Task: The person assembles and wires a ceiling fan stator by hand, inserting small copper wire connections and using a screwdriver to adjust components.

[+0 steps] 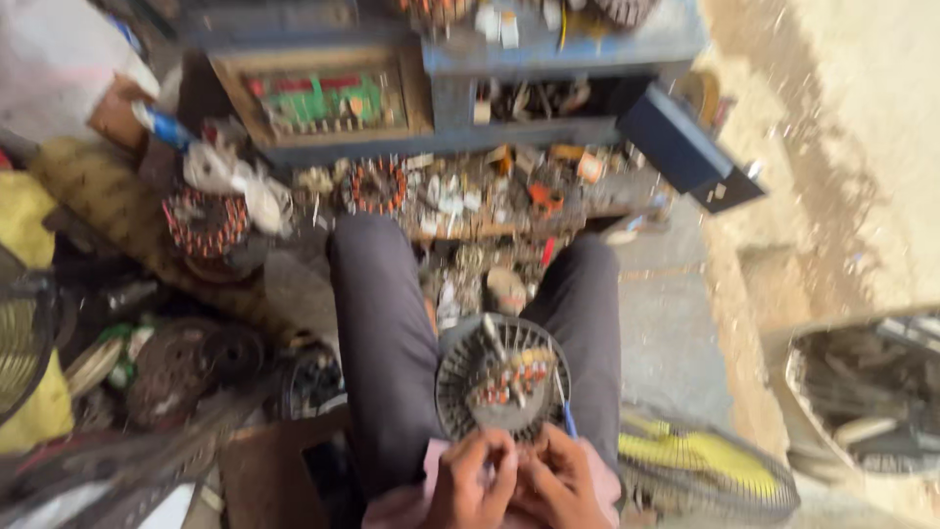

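Note:
A round dark fan motor housing (501,377) with copper windings and red-orange wiring in its middle rests on my lap, between my knees in dark trousers. My left hand (472,480) and my right hand (560,482) are together at its near edge, fingers pinched on something small, perhaps wires; blur hides what it is. A thin blue-handled tool (567,413) stands beside the right hand, against the housing's right rim.
A wound stator (205,221) and another (378,186) lie among scattered parts ahead. A blue workbench (548,54) with a framed panel (323,98) stands beyond. A yellow fan grille (700,470) lies at my right, with dark discs (186,367) left.

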